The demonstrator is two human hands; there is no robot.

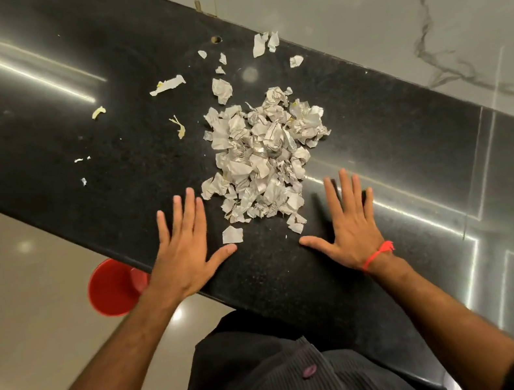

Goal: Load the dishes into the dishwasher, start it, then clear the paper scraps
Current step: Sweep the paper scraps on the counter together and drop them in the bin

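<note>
A heap of crumpled white paper scraps (264, 155) lies in the middle of the black stone counter (60, 102). Loose scraps (167, 85) are scattered beyond it and to its left, some yellowish. My left hand (186, 252) lies flat on the counter's near edge, fingers straight and spread, just left of the heap. My right hand (350, 223), with a red thread on its wrist, lies flat just right of the heap. Neither hand holds anything. A single scrap (232, 234) sits between the two thumbs.
A red bucket (112, 287) stands on the pale floor below the counter edge, beside my left wrist. A marble wall (386, 0) backs the counter. A small hole (216, 39) is in the countertop behind the scraps.
</note>
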